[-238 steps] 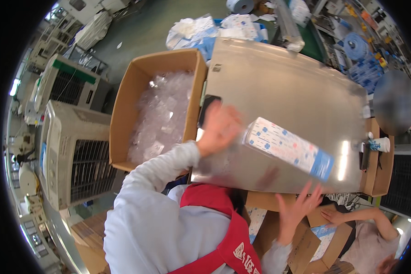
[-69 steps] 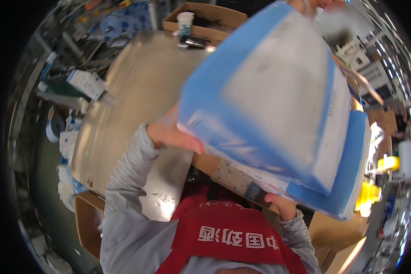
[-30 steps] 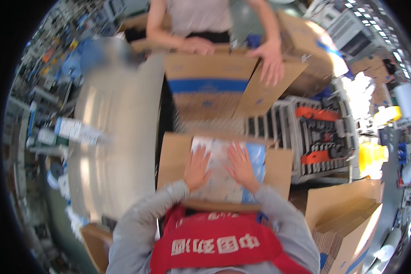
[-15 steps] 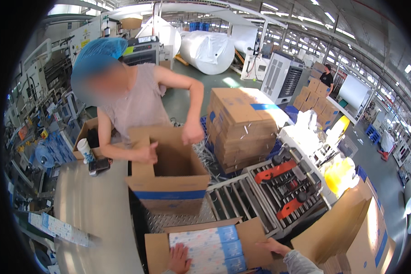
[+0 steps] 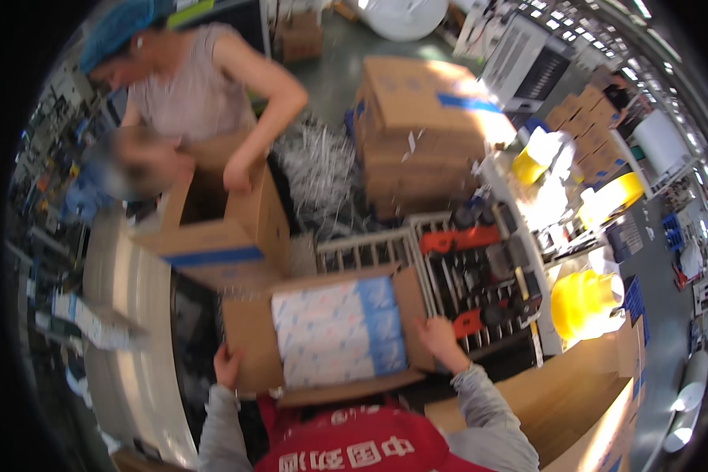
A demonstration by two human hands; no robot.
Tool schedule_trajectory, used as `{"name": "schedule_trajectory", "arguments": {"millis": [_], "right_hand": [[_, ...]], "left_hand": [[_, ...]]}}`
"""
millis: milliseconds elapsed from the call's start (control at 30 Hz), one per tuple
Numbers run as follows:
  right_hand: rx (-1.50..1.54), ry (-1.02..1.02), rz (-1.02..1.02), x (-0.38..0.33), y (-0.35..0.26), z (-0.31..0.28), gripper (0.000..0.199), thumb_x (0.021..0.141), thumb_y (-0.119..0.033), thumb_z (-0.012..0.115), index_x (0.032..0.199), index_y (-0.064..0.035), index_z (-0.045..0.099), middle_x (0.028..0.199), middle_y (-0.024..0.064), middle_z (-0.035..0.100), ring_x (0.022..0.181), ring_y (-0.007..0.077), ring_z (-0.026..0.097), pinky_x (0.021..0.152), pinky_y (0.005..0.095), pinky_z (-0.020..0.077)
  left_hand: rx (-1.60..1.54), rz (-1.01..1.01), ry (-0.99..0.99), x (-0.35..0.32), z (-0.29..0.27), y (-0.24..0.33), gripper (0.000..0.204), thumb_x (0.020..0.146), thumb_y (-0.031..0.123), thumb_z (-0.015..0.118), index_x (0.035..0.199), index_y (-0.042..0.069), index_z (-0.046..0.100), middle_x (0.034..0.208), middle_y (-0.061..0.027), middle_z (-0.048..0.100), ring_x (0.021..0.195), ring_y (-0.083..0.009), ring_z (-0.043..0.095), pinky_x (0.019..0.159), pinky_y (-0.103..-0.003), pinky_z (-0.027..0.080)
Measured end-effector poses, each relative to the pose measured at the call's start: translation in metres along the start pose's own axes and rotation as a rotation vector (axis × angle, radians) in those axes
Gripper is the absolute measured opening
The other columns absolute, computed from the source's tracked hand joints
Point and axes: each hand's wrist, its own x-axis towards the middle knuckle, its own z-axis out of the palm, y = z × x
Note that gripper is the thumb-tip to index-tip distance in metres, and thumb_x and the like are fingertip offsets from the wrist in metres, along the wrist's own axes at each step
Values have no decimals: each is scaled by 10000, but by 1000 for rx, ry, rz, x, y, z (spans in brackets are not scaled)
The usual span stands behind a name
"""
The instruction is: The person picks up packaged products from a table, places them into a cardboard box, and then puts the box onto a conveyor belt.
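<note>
An open cardboard box (image 5: 413, 311) stands in front of me with its flaps spread outward. Packed in it are white packs (image 5: 322, 334) with a pale pattern and blue ends, lying side by side. My left hand (image 5: 226, 366) grips the outer edge of the box's left flap, its thumb on top. On the opposite side my right hand (image 5: 439, 340) holds the right flap, fingers on its face. Slight blur hides the exact finger placement.
A co-worker in a blue hair cover reaches into another open box (image 5: 220, 252) at the far left. Beyond my box lies a roller conveyor (image 5: 362, 256) with a red-armed taping machine (image 5: 464, 240). Flattened cartons (image 5: 425, 149) are stacked behind. A metal table (image 5: 126, 315) stands left, cardboard sheets (image 5: 558, 401) right.
My left hand has gone from the packs to the left flap. The box has shifted away toward the conveyor, and my view has tilted down. The co-worker's box has turned.
</note>
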Motion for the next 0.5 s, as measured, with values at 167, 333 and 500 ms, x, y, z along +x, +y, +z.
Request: {"name": "schedule_trajectory", "arguments": {"millis": [167, 333, 500], "right_hand": [[25, -358, -29, -16, -28, -2, 712, 945, -429, 497, 1409, 71, 296, 1272, 332, 479, 1068, 444, 571, 887, 479, 479], [140, -394, -605, 42, -15, 9, 628, 959, -386, 506, 1386, 56, 378, 1380, 258, 416, 1233, 437, 441, 1039, 466, 360], [-64, 528, -677, 104, -51, -42, 432, 876, -263, 608, 1242, -43, 538, 1168, 207, 540, 1069, 373, 515, 942, 507, 395]], "left_hand": [[956, 453, -833, -71, 177, 125, 1094, 681, 374, 795, 1473, -55, 175, 1491, -324, 239, 1442, -399, 142, 1175, -463, 135], [1228, 503, -628, -2, 234, 121, 1241, 596, 547, 790, 1519, 65, 115, 1510, -311, 187, 1422, -444, 157, 1148, -568, 92], [627, 58, -5, 31, 242, 93, 1252, 624, 462, 860, 1516, 42, 88, 1510, -263, 235, 1389, -403, 283, 1124, -413, 299]]}}
